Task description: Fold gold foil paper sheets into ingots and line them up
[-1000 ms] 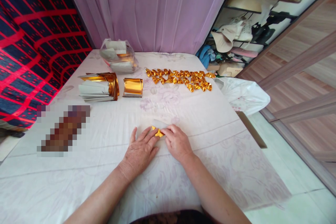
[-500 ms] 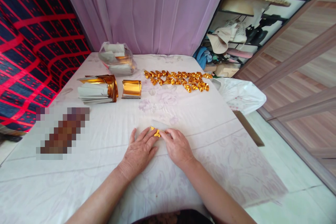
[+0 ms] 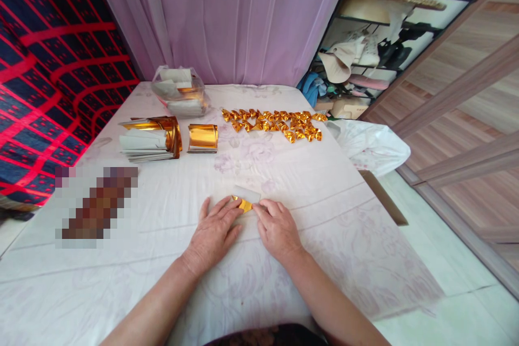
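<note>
I see my left hand point(image 3: 214, 232) lying flat on the cloth point(image 3: 162, 281), fingers spread and pressing down, the fingertips on the near edge of a small paper point(image 3: 245, 198). My right hand point(image 3: 276, 228) lies just beside it at 3 o'clock, fingers loosely curled, the fingertips pinching a gold fold of the paper against the cloth. The paper sits at 12 o'clock from both hands, silver side up with its gold corner showing between my fingertips. Neither hand lifts it; both pin it flat.

Farther off at 12 o'clock lies a row of folded gold pieces point(image 3: 273, 121). At 11 o'clock I see a gold roll point(image 3: 203, 137), and just left of it a stack of sheets point(image 3: 150, 138). Behind those stands a clear bag point(image 3: 178, 92) with more sheets. A curtain point(image 3: 227, 16) hangs at the far edge, and a shelf point(image 3: 365, 54) stands at 2 o'clock.
</note>
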A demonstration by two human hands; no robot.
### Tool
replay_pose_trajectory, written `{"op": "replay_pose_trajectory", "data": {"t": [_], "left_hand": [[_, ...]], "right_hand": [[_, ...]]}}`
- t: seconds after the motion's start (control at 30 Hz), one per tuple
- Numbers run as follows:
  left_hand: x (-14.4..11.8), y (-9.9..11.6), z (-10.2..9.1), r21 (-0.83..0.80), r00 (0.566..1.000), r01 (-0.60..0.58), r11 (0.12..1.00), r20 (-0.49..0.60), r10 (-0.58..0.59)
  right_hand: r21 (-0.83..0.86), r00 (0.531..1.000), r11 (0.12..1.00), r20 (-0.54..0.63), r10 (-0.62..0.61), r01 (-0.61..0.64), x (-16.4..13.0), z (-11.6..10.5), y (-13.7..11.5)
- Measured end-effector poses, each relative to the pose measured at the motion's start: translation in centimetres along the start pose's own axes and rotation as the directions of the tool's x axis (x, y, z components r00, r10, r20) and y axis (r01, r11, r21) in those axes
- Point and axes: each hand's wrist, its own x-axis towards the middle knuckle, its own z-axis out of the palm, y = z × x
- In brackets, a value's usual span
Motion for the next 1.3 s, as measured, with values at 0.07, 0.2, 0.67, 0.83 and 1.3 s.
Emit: {"op": "replay_pose_trajectory", "data": {"t": [0.07, 0.2, 0.67, 0.83, 1.3], "left_hand": [[0.1, -0.3, -0.2, -0.012, 1.000, 0.019, 1.000, -0.022, -0.019], [0.7, -0.7, -0.5, 0.032, 0.996, 0.058, 0.998, -0.072, -0.056], [1.9, -0.2, -0.7, 0.065, 0.995, 0.075, 0.995, -0.075, -0.070], [2.1, 0.7, -0.6, 0.043, 0.982, 0.139, 0.989, -0.135, -0.132], [2.3, 0.6, -0.6, -0.030, 0.976, 0.195, 0.980, -0.091, -0.197]], "right_hand": [[0.013, 1.000, 1.000, -0.014, 0.013, -0.013, 0.0, 0.1, -0.1], [0.042, 0.999, 0.999, -0.042, 0.025, -0.024, 0.1, 0.2, -0.1], [0.054, 0.997, 0.996, -0.005, 0.072, -0.072, 1.0, -0.7, -0.5], [-0.026, 0.981, 0.982, 0.047, 0.189, -0.188, 1.9, -0.7, -1.3], [-0.033, 0.966, 0.971, 0.102, 0.238, -0.236, 2.3, -0.7, -1.6]]}}
